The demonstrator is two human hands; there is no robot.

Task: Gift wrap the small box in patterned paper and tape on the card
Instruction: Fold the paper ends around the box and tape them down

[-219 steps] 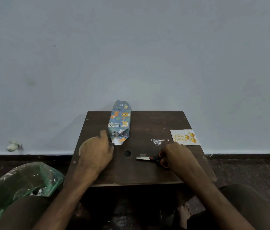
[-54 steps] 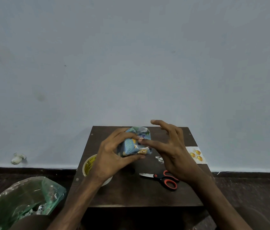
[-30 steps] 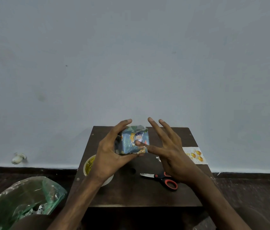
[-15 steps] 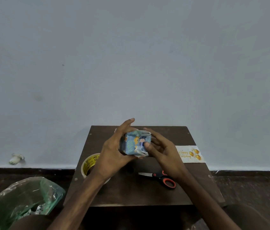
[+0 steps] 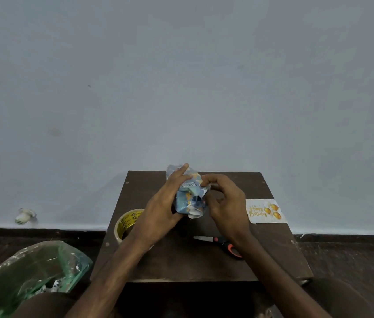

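The left hand clasps the small box in blue patterned paper from its left, above the dark wooden table; the right hand pinches its paper on the right. Its long axis points away from the person. The white birthday card lies nearer the right hand.

the card on the desk's right edge reads "happy birthday" in gold script. the tape roll bears black print on yellow, too small to read. the wrapped box shows a printed patch, also illegible.
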